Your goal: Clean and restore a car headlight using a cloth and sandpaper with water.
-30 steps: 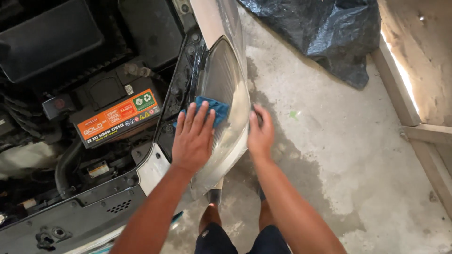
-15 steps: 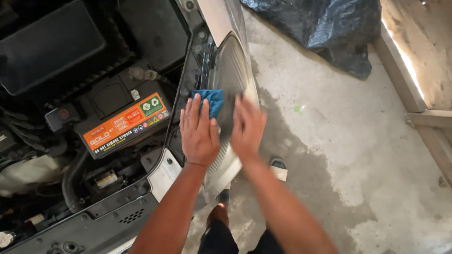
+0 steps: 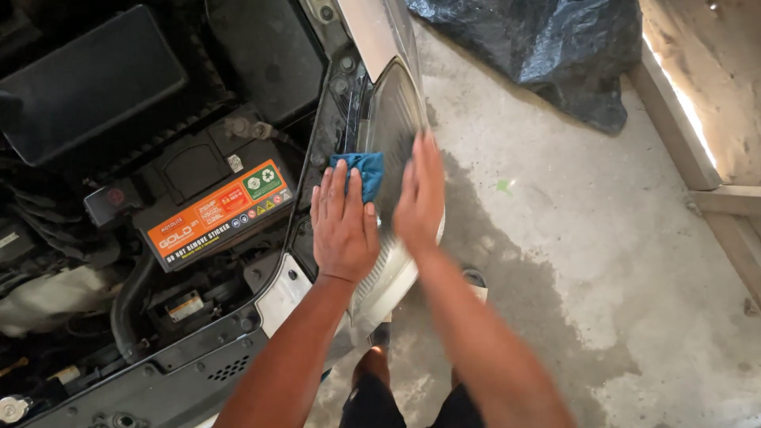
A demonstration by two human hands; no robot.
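My left hand lay flat, fingers spread and pointing to 12 o'clock, palm down on a blue cloth; not gripping it, just pressing it onto the headlight. The cloth stuck out past my fingertips at 12 o'clock, sitting on the lamp's inner edge, right beside the engine bay. My right hand was open too, fingers together and straight, flat on the lens just at 3 o'clock of the left one, holding nothing. It was blurred, so finer detail I couldn't tell. The two hands were side by side, nearly touching. The headlight ran from 12 o'clock down toward my hands, clear ribbed lens, pale body panel above it. At 9 o'clock of my left hand sat the battery, black with an orange label, well inside the bay. At 2 o'clock, well apart, a black plastic sheet lay bunched on the concrete floor. Wooden boards ran along the 3 o'clock edge.
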